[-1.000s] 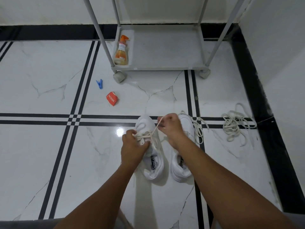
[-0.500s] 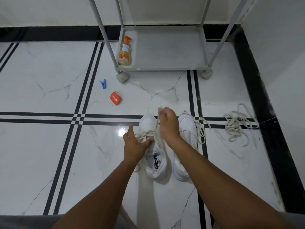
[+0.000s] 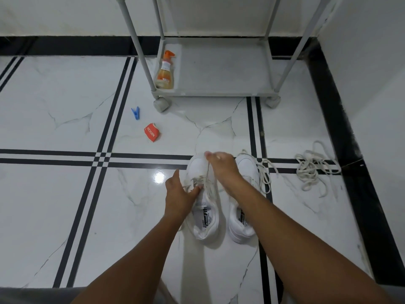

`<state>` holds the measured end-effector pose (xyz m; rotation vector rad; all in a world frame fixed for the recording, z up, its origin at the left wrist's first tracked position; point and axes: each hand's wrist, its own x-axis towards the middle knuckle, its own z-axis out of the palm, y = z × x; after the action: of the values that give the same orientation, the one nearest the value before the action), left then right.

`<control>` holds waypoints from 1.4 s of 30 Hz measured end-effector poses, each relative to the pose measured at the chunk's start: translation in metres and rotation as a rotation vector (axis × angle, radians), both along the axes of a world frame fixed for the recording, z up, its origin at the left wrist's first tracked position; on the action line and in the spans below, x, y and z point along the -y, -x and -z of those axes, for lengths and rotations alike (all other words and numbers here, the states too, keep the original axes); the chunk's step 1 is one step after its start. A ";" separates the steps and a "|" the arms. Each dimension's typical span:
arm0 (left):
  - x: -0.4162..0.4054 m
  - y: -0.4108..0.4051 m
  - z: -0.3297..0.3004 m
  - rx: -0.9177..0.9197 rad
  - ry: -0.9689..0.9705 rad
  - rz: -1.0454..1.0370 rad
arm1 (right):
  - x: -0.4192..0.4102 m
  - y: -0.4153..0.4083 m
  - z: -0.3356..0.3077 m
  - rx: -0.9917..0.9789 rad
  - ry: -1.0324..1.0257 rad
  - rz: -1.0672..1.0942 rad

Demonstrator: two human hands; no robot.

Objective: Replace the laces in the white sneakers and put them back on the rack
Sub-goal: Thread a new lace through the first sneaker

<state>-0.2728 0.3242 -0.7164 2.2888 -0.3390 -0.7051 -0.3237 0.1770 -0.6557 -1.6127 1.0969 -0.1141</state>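
Two white low-top leather sneakers stood side by side on the glossy white marble-pattern floor tiles (image 3: pixel 65 205), the left sneaker (image 3: pixel 205 218) and the right sneaker (image 3: pixel 241 218) nearly touching, heels toward the person and toes toward the grey metal rack (image 3: pixel 221 69); each long axis ran straight away from the camera. The right hand (image 3: pixel 221 167) pinched one end of a cream flat lace (image 3: pixel 207 175) and held it taut above the left sneaker's toe, while the left hand (image 3: pixel 178 191) rested against the eyelet area, thumb spread, fingertips apparently on the lace crossings, though whether they gripped could not be told. A loose lace (image 3: pixel 266 172) trailed from the right sneaker, and a tangled pile of cream laces (image 3: pixel 315 170) lay well apart to the right. The lace looked soft, limp and light, best taken by its stiff tip for threading; the sneakers seemed light and firm enough to lift by the heel collar.
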 end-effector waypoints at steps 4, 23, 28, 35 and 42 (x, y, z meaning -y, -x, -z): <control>0.000 0.001 0.000 0.028 -0.021 0.036 | 0.014 -0.008 -0.015 0.298 -0.528 0.365; 0.015 -0.018 0.006 -0.027 0.014 0.116 | -0.003 0.022 0.039 -0.152 0.170 -0.065; -0.003 -0.053 0.005 -0.053 0.101 0.000 | -0.002 0.029 0.037 -0.270 0.328 -0.154; -0.044 -0.066 0.013 0.102 -0.329 0.307 | -0.012 0.038 0.030 -0.374 0.582 -0.236; -0.052 -0.039 0.036 0.180 -0.475 0.410 | -0.015 0.037 0.034 -0.425 0.372 -0.329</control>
<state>-0.2337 0.3759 -0.7519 2.7767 -0.8167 -0.8524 -0.3608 0.1922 -0.6895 -2.1999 1.1536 0.2694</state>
